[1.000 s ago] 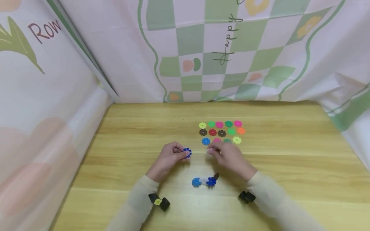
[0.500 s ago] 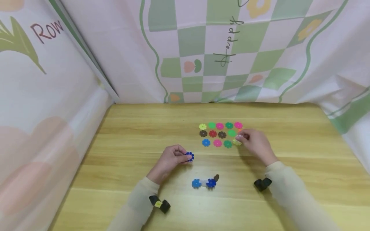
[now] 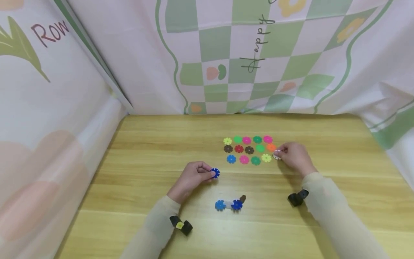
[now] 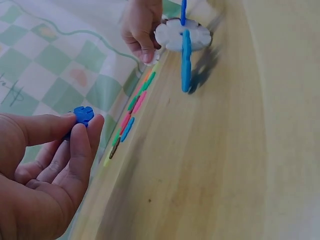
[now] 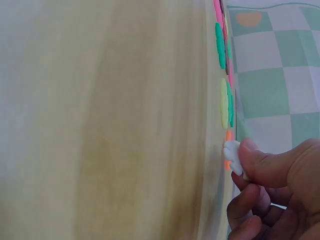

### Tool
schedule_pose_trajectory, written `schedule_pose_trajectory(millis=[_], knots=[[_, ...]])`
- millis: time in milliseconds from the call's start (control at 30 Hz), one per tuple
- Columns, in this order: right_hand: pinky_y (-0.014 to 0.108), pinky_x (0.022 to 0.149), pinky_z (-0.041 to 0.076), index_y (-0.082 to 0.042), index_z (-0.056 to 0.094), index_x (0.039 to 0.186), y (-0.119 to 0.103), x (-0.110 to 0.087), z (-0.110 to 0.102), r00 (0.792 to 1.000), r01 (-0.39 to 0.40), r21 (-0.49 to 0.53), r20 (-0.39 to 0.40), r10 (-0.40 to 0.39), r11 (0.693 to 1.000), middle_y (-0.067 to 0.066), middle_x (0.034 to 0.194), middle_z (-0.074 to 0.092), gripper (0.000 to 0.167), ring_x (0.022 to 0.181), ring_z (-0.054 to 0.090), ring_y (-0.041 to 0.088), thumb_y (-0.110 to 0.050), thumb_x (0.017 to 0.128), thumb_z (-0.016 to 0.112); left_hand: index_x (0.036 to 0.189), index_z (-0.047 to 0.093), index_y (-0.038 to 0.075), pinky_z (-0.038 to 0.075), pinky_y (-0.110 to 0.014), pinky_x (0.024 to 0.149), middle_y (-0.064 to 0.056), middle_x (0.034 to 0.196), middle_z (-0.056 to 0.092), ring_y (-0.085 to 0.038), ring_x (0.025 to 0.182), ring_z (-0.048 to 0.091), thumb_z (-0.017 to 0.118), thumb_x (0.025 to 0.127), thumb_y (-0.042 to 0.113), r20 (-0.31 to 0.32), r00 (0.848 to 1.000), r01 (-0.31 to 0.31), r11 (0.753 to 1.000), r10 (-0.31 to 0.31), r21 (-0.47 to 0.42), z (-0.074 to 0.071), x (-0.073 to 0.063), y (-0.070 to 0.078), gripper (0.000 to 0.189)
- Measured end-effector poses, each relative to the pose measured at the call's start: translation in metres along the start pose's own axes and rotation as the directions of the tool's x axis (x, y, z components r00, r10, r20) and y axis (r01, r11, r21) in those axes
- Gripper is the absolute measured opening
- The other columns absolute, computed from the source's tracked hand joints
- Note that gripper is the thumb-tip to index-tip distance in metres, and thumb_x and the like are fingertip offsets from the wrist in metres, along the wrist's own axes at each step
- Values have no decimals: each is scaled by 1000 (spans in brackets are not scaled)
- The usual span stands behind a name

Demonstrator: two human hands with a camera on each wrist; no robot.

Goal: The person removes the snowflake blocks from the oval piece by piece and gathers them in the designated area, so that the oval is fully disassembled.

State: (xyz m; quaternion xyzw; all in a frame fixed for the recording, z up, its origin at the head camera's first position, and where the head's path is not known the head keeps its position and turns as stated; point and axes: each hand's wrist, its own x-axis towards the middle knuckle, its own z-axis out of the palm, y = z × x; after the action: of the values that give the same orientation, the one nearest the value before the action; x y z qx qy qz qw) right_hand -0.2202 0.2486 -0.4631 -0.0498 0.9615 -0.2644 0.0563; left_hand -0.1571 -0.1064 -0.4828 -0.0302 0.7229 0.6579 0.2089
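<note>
My left hand (image 3: pixel 193 177) pinches a dark blue notched snowflake disc (image 3: pixel 215 173) between thumb and fingers, above the table. At the right end of the front row of discs, my right hand (image 3: pixel 295 157) pinches a white notched disc (image 5: pixel 232 157) by its edge, just beside a yellow disc (image 3: pixel 266 158) and close to the orange one (image 3: pixel 271 147). Between the arms, nearer the person, lies a joined piece: a light blue disc (image 3: pixel 220 205), a whitish disc (image 3: pixel 228 204) in the middle, a dark blue disc (image 3: pixel 237 205) and a brown one (image 3: pixel 243 198).
Loose discs lie in three rows on the wooden table (image 3: pixel 155 144), among them a red disc (image 3: pixel 239 149), a blue disc (image 3: pixel 231 159) and a pink disc (image 3: pixel 244 159). A patterned cloth (image 3: pixel 213 43) hangs behind the table and along its sides.
My right hand has moved right with the white disc, from in front of the rows to the right end of the front row. The left hand, still holding the dark blue disc, has shifted slightly right.
</note>
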Motion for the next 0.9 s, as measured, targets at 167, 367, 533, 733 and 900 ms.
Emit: schedule_pose_trajectory(millis=[167, 367, 533, 733, 900], knots=[[49, 79, 50, 3, 69, 97, 0, 2, -1, 1000, -27, -15, 0, 27, 1000, 20, 96, 72, 32, 88, 64, 34, -29, 91, 69, 102, 65, -2, 59, -29, 79, -15, 96, 72, -19, 85, 72, 71, 89, 5, -8, 1000, 3, 1000, -3, -3, 3, 3, 2, 17], [43, 70, 49, 3, 68, 91, -1, 3, -3, 998, -64, -28, 18, 65, 998, 18, 91, 70, 35, 81, 62, 30, -32, 89, 72, 103, 65, -3, 59, -29, 79, -15, 97, 73, -21, 88, 73, 71, 89, 5, -1, 1000, -6, 999, 6, -38, 4, 5, 3, 18], [38, 64, 47, -1, 66, 88, -1, 2, -6, 993, -105, -59, 51, 108, 993, 15, 87, 68, 37, 77, 59, 26, -37, 88, 72, 103, 66, -1, 59, -28, 80, -14, 97, 73, -21, 88, 73, 72, 90, 8, 12, 1000, -5, 999, 6, -45, 5, 7, 4, 17], [33, 58, 42, -6, 62, 79, 5, -1, -5, 990, -129, -83, 46, 134, 988, 8, 77, 63, 38, 72, 56, 24, -42, 88, 71, 105, 67, 0, 59, -28, 81, -13, 99, 73, -20, 88, 73, 72, 90, 9, 21, 1000, 6, 1000, -5, -14, 9, 13, 5, 18], [31, 56, 40, -8, 63, 78, 5, -5, -4, 993, -107, -77, 31, 110, 991, 5, 74, 61, 35, 69, 53, 22, -40, 92, 67, 103, 72, 3, 59, -27, 76, -10, 95, 74, -17, 82, 71, 74, 88, 12, -5, 1000, -28, 995, 28, 98, 17, 24, 8, 18]])
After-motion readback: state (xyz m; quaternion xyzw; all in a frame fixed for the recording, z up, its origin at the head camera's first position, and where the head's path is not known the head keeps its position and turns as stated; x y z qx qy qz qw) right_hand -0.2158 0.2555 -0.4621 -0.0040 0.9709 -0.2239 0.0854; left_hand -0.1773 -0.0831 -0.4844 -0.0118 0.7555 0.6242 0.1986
